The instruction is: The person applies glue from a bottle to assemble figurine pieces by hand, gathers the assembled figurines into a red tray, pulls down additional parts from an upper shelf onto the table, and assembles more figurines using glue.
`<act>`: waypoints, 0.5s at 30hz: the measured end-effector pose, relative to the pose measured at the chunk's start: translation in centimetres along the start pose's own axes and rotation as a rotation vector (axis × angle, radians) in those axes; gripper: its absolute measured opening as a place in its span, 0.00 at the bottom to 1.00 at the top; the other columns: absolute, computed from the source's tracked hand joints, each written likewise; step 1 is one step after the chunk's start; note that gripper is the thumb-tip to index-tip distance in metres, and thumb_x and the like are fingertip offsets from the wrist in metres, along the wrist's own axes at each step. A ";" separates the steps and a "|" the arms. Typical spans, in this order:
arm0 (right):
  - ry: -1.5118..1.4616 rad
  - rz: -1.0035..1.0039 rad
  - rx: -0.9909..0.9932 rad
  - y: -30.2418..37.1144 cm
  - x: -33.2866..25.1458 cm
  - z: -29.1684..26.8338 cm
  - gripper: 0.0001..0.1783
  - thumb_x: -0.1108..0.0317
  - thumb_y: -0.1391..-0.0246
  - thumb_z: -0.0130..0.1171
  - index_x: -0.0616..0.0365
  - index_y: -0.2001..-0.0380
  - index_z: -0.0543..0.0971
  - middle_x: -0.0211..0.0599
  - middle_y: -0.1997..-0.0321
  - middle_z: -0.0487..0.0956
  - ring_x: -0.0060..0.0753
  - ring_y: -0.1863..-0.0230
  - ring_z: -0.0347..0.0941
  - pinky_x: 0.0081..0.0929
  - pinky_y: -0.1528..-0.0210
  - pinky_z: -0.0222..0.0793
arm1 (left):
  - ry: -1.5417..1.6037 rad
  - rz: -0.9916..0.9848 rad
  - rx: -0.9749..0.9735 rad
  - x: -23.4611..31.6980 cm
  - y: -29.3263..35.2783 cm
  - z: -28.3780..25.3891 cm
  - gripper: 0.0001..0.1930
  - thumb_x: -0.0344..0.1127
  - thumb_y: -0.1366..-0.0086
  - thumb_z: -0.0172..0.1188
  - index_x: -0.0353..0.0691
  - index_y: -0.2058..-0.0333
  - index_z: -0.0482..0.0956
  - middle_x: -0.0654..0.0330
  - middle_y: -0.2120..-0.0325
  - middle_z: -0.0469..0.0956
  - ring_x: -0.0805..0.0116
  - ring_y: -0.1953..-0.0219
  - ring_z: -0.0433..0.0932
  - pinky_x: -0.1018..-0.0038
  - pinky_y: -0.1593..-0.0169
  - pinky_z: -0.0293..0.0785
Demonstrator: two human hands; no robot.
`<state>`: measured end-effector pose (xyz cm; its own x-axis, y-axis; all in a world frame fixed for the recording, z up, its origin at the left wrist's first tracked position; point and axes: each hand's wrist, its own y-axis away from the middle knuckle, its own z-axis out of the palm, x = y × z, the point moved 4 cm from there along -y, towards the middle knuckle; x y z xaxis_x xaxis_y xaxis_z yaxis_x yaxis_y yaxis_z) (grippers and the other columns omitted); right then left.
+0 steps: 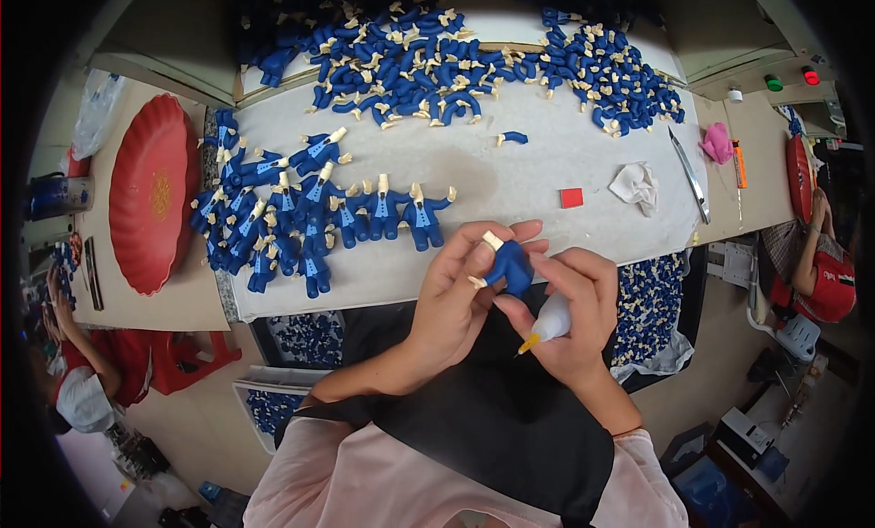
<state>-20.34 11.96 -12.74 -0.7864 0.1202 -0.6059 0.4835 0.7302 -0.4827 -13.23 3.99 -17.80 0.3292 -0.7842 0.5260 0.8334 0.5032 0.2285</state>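
Observation:
My left hand (447, 295) is closed round a small headless blue figure (512, 271) with a cream neck stub and one cream-handed arm stretched to the left. The thumb and fingers of my right hand (583, 309) touch the figure's right side. In that same hand lies a white squeeze bottle (552, 316) with a yellow nozzle pointing down to the left. Whether my right fingertips pinch a loose arm against the body cannot be made out. A single loose blue arm (515, 139) lies on the white work surface (383, 145) beyond my hands.
Several headless blue figures (314, 209) lie at the left. Heaps of loose blue arms (410, 63) fill the far side. A red block (571, 198), crumpled tissue (635, 187) and tweezers (688, 174) lie at the right. A red scalloped tray (150, 200) stands left. People sit at both sides.

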 end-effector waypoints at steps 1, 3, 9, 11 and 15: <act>-0.024 -0.035 -0.057 0.0 -0.1 0.2 0.27 0.66 0.71 0.69 0.59 0.63 0.71 0.39 0.66 0.68 0.28 0.72 0.66 0.18 0.74 0.64 | 0.075 -0.044 -0.022 -0.2 0.0 0.3 0.12 0.37 0.38 0.43 0.37 0.58 0.63 0.50 0.53 0.64 0.65 0.53 0.67 0.72 0.51 0.64; -0.044 -0.041 -0.058 0.0 -0.2 0.1 0.26 0.66 0.71 0.69 0.59 0.64 0.72 0.39 0.65 0.68 0.30 0.69 0.67 0.20 0.73 0.66 | 0.144 -0.093 -0.038 -0.5 0.0 0.5 0.13 0.38 0.38 0.43 0.38 0.58 0.62 0.49 0.51 0.62 0.64 0.52 0.66 0.72 0.50 0.64; -0.081 0.051 -0.059 0.5 0.5 -0.1 0.24 0.69 0.69 0.68 0.60 0.64 0.71 0.39 0.65 0.70 0.27 0.69 0.67 0.20 0.72 0.66 | 0.205 -0.199 -0.066 -1.0 0.2 0.1 0.12 0.36 0.38 0.42 0.38 0.57 0.61 0.49 0.51 0.62 0.66 0.52 0.66 0.73 0.50 0.63; -0.419 0.313 -0.087 0.7 1.9 0.1 0.23 0.69 0.69 0.67 0.62 0.66 0.71 0.41 0.67 0.71 0.31 0.69 0.70 0.20 0.72 0.66 | -0.049 -0.012 -0.031 -0.3 0.3 0.2 0.12 0.32 0.39 0.44 0.37 0.57 0.62 0.50 0.53 0.65 0.68 0.55 0.68 0.75 0.52 0.64; -0.464 0.350 -0.123 0.7 2.3 0.5 0.22 0.71 0.66 0.66 0.62 0.65 0.70 0.41 0.66 0.72 0.27 0.71 0.68 0.17 0.73 0.64 | -0.290 0.151 -0.035 0.2 0.3 -0.4 0.12 0.27 0.42 0.48 0.35 0.58 0.64 0.51 0.58 0.68 0.70 0.58 0.69 0.77 0.54 0.65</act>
<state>-21.61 12.43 -14.80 -0.3243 0.0814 -0.9424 0.6142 0.7759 -0.1444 -12.77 3.85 -17.93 0.3146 -0.5631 0.7642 0.8013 0.5891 0.1042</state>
